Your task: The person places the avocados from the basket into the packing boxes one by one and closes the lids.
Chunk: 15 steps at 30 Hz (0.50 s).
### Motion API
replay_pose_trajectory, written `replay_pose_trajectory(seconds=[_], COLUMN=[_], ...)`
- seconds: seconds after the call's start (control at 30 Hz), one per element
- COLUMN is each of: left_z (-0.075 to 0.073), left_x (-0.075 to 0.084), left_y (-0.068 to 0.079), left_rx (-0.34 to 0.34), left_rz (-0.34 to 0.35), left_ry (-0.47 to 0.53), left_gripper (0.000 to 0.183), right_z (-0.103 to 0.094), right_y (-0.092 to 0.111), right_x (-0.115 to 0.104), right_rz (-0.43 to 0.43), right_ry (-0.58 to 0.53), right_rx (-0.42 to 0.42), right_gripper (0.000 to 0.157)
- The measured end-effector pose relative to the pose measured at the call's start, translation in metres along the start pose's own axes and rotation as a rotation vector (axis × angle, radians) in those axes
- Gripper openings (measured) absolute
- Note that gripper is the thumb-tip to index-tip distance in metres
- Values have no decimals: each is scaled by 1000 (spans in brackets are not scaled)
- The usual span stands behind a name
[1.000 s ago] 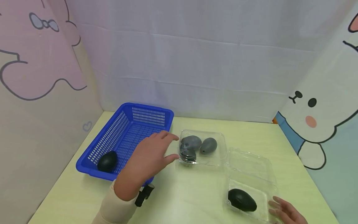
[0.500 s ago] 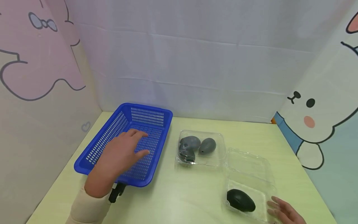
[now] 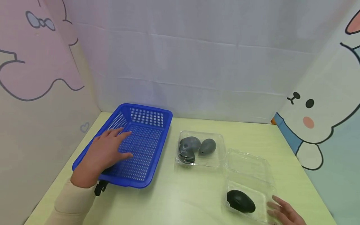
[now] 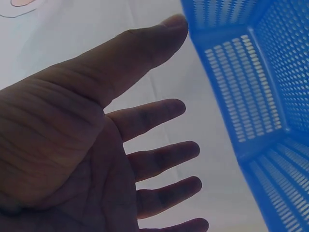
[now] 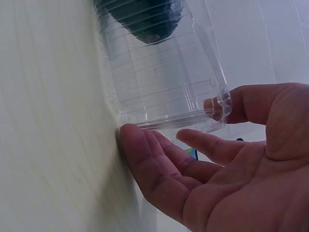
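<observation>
The person's left grip (image 3: 104,152) is up over the blue basket (image 3: 159,143), with its thumb and fingers spread wide apart. Most of the basket sticks out on the right of that hand, and a bit of something dark (image 3: 107,170) shows inside it, just under the wrist. Off to the right of the left grip, well apart from it, a see-through box (image 3: 215,160) sits on the desk (image 3: 191,193) with grey, egg-shaped fruits (image 3: 207,147) in it. The right grip (image 3: 285,212) is low down beside an open clear box (image 3: 262,197). I see its thumb and fingertips touching the end of that box, with its fingers apart and softly bent. A dark, egg-shaped fruit (image 3: 241,201) lies inside, near those fingers and to their left.
</observation>
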<state>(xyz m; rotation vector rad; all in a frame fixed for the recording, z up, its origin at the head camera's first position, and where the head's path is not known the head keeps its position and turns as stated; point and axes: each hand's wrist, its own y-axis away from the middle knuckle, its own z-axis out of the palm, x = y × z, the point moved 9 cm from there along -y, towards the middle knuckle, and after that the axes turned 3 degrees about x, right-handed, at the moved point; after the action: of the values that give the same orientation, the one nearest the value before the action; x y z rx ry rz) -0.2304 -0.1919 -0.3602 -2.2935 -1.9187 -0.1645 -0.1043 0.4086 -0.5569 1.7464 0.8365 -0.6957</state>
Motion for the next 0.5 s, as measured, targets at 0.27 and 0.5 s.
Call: replay_pose_trajectory(seconds=[0.27, 0.5], left_z=[17, 30], left_x=[-25, -39], left_y=[-5, -7], left_rx=[-74, -178], left_rz=[-9, -22], left_ry=[-12, -28], left_gripper=[86, 85], right_z=[1, 0], right_y=[4, 2], right_x=[-2, 1], right_rz=[-17, -25], right_ry=[-22, -34], right_rx=[-3, -14], right_gripper=[77, 75])
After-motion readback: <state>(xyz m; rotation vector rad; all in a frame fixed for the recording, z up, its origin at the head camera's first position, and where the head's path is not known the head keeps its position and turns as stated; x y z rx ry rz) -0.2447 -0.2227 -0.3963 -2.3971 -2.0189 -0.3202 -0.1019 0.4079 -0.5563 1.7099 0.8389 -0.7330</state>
